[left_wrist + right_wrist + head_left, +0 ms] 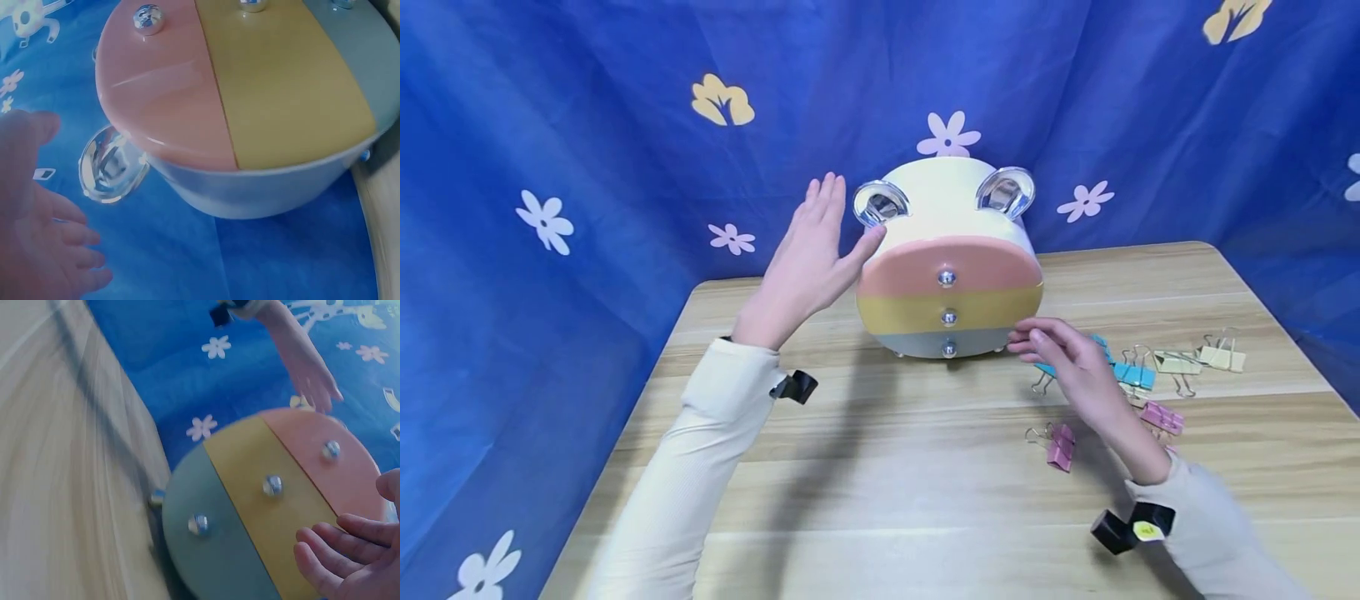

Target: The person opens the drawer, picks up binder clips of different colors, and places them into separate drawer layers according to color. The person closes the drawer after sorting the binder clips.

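A rounded white drawer box (pixel 936 192) stands at the back of the table, with two silvery ears on top. Its front has a pink, a yellow (pixel 281 87) and a grey-blue drawer, each with a silver ball knob (pixel 272 485). My left hand (pixel 808 258) is raised at the box's left side, fingers straight and thumb spread near the left ear (pixel 112 165). At the lower right of the drawer front hovers my right hand (pixel 1071 367), its fingers loosely bent and nothing in them. The inside of the drawers is hidden.
Several binder clips lie right of the box: blue (pixel 1133 375), cream (pixel 1221 357) and pink (pixel 1061 447), partly behind the right hand. A blue curtain (pixel 820 100) with flower shapes hangs behind the wooden table (pixel 880 517).
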`<action>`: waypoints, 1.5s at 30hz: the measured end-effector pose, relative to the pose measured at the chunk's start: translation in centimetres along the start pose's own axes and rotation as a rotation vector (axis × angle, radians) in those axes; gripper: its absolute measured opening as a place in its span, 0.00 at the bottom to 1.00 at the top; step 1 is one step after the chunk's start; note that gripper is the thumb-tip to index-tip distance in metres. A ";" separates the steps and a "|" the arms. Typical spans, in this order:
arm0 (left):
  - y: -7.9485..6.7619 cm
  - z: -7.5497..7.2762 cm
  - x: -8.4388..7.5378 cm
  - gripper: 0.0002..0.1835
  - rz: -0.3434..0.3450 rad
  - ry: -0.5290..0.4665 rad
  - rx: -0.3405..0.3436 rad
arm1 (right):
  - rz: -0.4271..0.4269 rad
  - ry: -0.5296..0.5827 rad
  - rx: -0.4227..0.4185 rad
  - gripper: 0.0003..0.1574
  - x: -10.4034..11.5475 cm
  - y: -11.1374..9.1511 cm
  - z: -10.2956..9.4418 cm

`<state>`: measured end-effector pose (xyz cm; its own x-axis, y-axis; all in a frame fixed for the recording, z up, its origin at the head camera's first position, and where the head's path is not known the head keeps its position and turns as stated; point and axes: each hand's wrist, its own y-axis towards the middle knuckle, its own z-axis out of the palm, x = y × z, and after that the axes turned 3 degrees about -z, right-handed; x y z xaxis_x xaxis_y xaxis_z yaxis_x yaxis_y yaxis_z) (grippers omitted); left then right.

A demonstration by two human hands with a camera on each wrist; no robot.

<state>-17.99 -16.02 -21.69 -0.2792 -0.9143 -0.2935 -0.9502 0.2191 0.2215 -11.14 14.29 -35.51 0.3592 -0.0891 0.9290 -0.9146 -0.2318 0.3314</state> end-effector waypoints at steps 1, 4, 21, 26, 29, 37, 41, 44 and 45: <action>0.3 0.1 -0.2 0.48 0.005 -0.004 0.003 | 0.019 0.030 0.011 0.26 0.1 0.3 0.4; 1.2 0.5 -0.8 0.49 0.012 -0.021 0.015 | 0.088 0.171 0.051 0.29 0.5 1.3 1.7; 5.5 3.7 -3.7 0.41 0.158 0.125 -0.162 | 0.511 1.348 0.155 0.38 2.0 7.5 7.3; 6.3 3.5 -3.2 0.33 0.173 0.128 -0.210 | 0.532 1.476 0.037 0.22 3.1 8.2 8.2; 6.3 3.2 -3.0 0.27 0.191 0.115 -0.228 | 0.523 1.488 0.003 0.19 3.5 8.3 8.6; 6.5 2.3 -3.4 0.26 0.182 0.143 -0.152 | 0.494 1.498 -0.013 0.19 3.7 7.9 9.0; 6.7 2.4 -3.3 0.32 0.182 0.153 -0.115 | 0.484 1.462 -0.001 0.21 3.7 7.1 9.1; 6.6 2.6 -3.0 0.35 0.182 0.165 -0.109 | 0.484 1.410 0.023 0.22 3.7 6.3 9.2; 6.6 2.7 -2.9 0.35 0.185 0.168 -0.113 | 0.484 1.392 0.031 0.23 3.8 6.0 9.3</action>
<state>-23.83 -11.05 -21.86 -0.4106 -0.9081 -0.0823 -0.8613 0.3566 0.3620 -13.57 3.59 -31.55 -0.4537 0.8159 0.3586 -0.8803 -0.4730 -0.0375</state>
